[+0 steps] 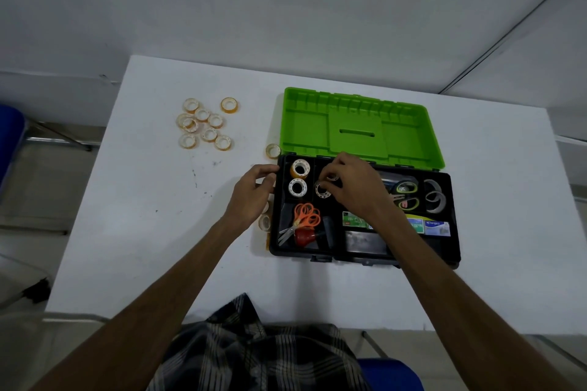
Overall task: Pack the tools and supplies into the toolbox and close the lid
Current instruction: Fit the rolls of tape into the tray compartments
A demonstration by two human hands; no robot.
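Now, your right hand [346,182] has its fingers [330,190] curled round a small tape roll [321,190], which sits low in the middle back compartment of the toolbox [454,232]; set it flat against the divider before you let go, so more fit beside it. Your left hand [254,190] grips the box's left rim, and it seems to hold a roll too, though the view is poor there. Keep that hand steadying the box. Two rolls [298,178] already lie in the left compartment; the loose rolls [203,124] wait on the counter [143,232], well apart, and the green lid [359,127] stands open.
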